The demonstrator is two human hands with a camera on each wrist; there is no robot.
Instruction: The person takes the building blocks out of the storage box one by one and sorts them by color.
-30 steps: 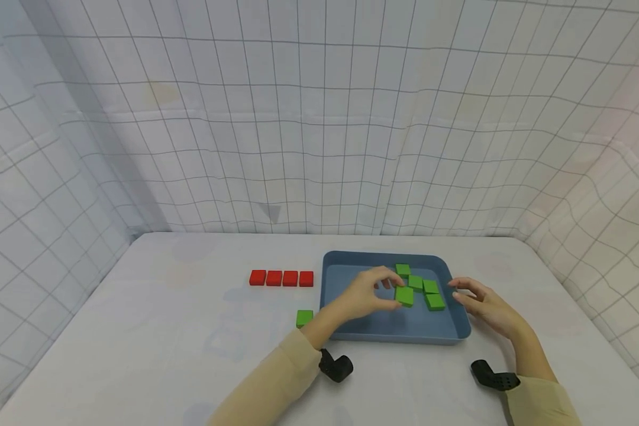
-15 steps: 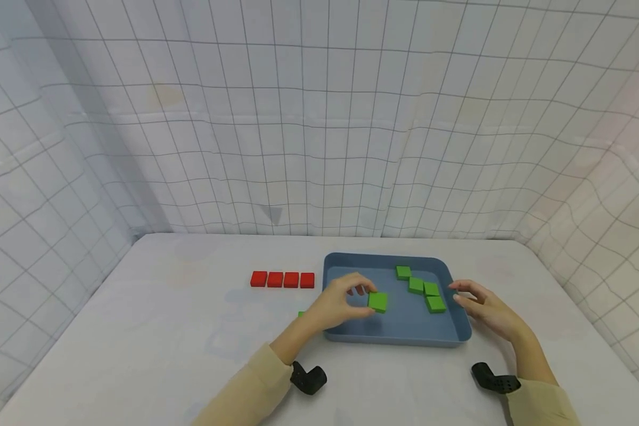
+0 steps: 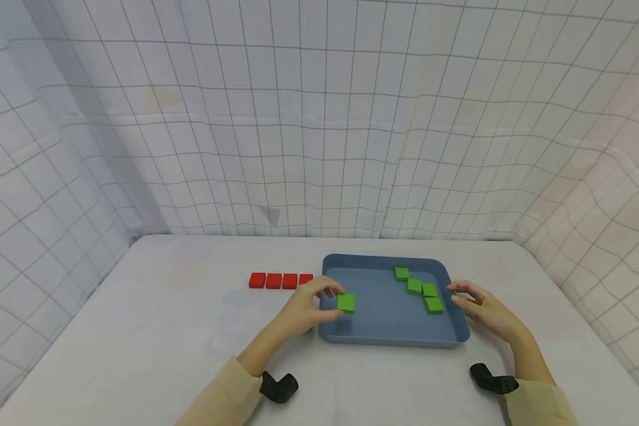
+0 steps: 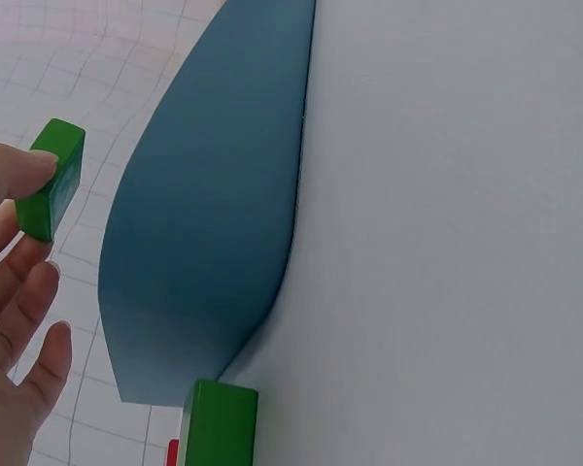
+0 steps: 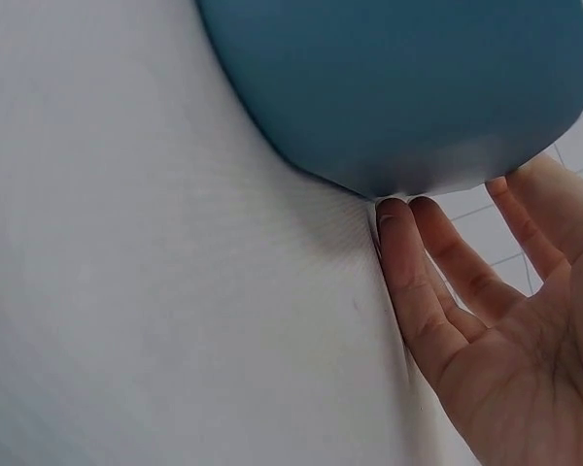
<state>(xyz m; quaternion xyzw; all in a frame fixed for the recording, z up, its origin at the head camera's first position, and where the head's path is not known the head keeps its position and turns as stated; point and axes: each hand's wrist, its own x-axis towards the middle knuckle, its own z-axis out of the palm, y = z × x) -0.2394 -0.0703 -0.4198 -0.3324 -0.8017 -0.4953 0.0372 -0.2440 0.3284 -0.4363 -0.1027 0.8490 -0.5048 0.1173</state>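
Note:
Between thumb and fingers, my left hand pinches a green square block above the left end of the blue tray. The left wrist view shows the same block, raised beyond the tray's wall. Inside the tray, on its right side, lie several more green blocks. Another green block stands on the table by the tray's corner; my left hand hides it in the head view. My right hand, fingers loosely bent, rests against the tray's right wall and holds nothing.
Several red blocks form a row on the white table left of the tray; the rightmost is partly behind my left hand. A gridded white curtain closes off the back and sides. Black devices sit on both wrists.
My left hand has carried the green block leftward, from among the blocks in the tray to its left end. It now covers the green block on the table. My right hand has stayed in place.

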